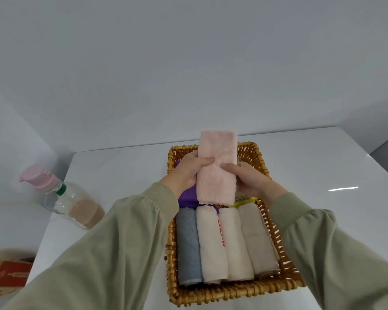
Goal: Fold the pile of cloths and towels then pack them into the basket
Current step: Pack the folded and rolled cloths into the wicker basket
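A folded pink cloth (217, 166) is held upright above the wicker basket (233, 294). My left hand (186, 173) grips its left edge, thumb across the front. My right hand (249, 177) grips its right edge the same way. In the near half of the basket lie folded towels side by side: a blue-grey one (188, 247), a cream one with red lettering (213, 245), another cream one (236, 245) and a beige one (259, 240). A purple cloth (186, 198) and a yellow-trimmed cloth (244, 199) lie under my hands, mostly hidden.
The basket stands on a white glossy table (311, 175) against a white wall. A clear bottle with a pink pump cap (63, 195) lies off the table's left edge. A red box (11, 274) sits at the lower left.
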Motion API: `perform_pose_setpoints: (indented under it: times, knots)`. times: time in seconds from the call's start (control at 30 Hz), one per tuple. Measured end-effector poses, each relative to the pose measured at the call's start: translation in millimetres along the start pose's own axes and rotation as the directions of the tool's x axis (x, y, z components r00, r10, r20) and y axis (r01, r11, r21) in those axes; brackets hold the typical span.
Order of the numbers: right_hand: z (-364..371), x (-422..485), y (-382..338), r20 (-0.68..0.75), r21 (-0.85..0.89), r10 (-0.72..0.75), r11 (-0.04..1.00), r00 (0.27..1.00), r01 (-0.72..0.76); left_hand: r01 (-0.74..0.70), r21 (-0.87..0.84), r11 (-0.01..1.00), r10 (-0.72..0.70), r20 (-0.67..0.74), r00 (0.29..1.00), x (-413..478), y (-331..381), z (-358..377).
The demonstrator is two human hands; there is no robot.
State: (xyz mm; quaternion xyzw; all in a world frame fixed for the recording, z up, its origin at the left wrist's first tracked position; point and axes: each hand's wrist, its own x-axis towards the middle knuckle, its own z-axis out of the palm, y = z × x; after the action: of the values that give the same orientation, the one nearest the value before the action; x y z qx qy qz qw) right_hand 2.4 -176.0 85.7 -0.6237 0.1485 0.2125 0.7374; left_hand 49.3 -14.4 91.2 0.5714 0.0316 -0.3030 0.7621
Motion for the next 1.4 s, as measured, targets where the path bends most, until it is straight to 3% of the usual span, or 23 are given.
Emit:
perform_pose_setpoints:
  times: [0.07,0.13,0.17,0.23,0.27,0.3,0.4,0.53,0.67,0.77,0.87,0.97,1.03,1.13,1.2,1.33,1.4]
  knots:
    - [-7,2,-2,-0.071,0.045,0.007,0.999,0.997,-0.004,-0.017,0.033,0.999,0.018,-0.031,0.999,6,-8,0]
    - [-21,4,-3,-0.195,0.042,0.003,0.999,0.981,0.006,0.002,0.278,0.961,0.034,-0.126,0.992,16,-22,-8]
    - [-29,5,-2,-0.246,0.013,-0.006,1.0,0.969,0.01,0.015,0.512,0.859,0.073,-0.152,0.986,21,-31,-15]
    - [-40,9,5,-0.306,-0.076,-0.019,0.997,0.952,-0.005,0.032,0.896,0.443,0.107,-0.088,0.99,31,-52,-29]
    - [-41,12,10,-0.313,-0.143,-0.019,0.989,0.949,-0.028,0.027,0.966,0.256,0.084,-0.05,0.995,35,-62,-34]
    - [-38,15,15,-0.318,-0.232,-0.02,0.971,0.948,-0.058,0.025,0.991,0.131,0.056,-0.033,0.998,36,-70,-36]
    - [-21,33,28,-0.347,-0.55,-0.134,0.831,0.928,-0.086,0.039,0.999,-0.028,0.06,-0.037,0.998,37,-84,-39]
    - [-1,59,47,-0.331,-0.779,-0.353,0.626,0.875,-0.042,0.052,0.994,-0.1,0.067,-0.045,0.997,39,-92,-44]
    - [7,73,57,-0.329,-0.89,-0.366,0.428,0.87,-0.157,0.066,0.989,-0.129,0.044,-0.06,0.997,41,-94,-42]
    - [17,86,62,-0.352,-0.9,-0.299,0.37,0.887,-0.233,0.066,0.988,-0.142,0.035,-0.062,0.997,41,-95,-44]
    - [24,101,68,-0.428,-0.849,-0.178,0.415,0.886,-0.327,0.072,0.988,-0.138,0.028,-0.069,0.997,42,-95,-43]
    - [23,113,70,-0.434,-0.848,-0.005,0.34,0.901,-0.406,0.067,0.989,-0.13,0.006,-0.067,0.998,42,-89,-42]
    - [20,119,67,-0.412,-0.835,0.039,0.384,0.91,-0.394,0.055,0.992,-0.115,0.005,-0.054,0.999,44,-81,-41]
    - [16,123,64,-0.45,-0.712,-0.093,0.638,0.888,-0.294,0.034,0.995,-0.096,0.015,-0.033,0.999,49,-68,-40]
    - [14,126,63,-0.494,-0.627,-0.167,0.749,0.853,-0.216,0.029,0.995,-0.094,0.016,-0.027,0.999,51,-63,-41]
    - [15,132,61,-0.589,-0.553,-0.234,0.815,0.774,-0.175,0.026,0.995,-0.099,0.001,-0.026,1.0,54,-62,-43]
    - [16,134,62,-0.609,-0.587,-0.283,0.788,0.741,-0.182,0.03,0.994,-0.101,-0.008,-0.031,1.0,54,-62,-43]
